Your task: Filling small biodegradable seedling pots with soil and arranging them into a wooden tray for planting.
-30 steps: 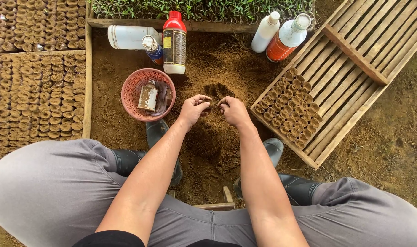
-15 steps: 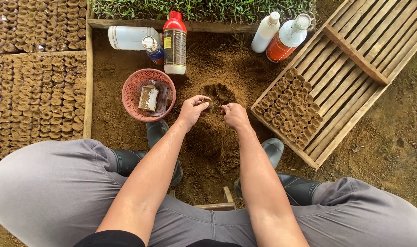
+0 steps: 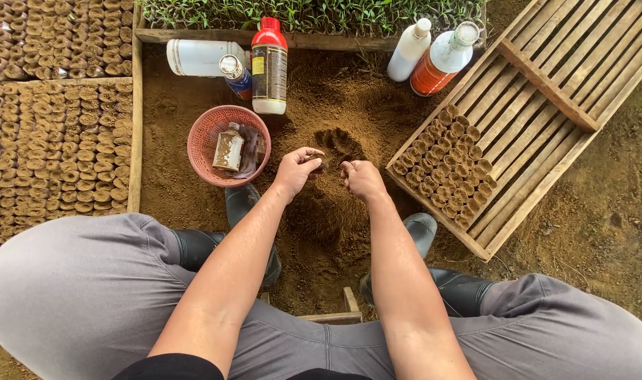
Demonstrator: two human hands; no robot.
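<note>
Pinching a small dark soil pot (image 3: 319,166), the left hand (image 3: 296,172) has its fingers curled closed around it above the soil mound (image 3: 328,211); the right hand (image 3: 363,179) hovers just beside, fingers loosely bent, grip contents unclear. Left of the hands sits a pink basket (image 3: 203,151). Behind it stands a red-capped dark bottle (image 3: 269,67) with yellow label, beside a white jug (image 3: 198,58) lying flat. To the right, a wooden crate (image 3: 546,98) holds rows of filled pots.

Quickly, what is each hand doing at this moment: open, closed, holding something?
Left hand: closed on a small soil pot.
Right hand: curled beside the pot; hold cannot be told.
</note>
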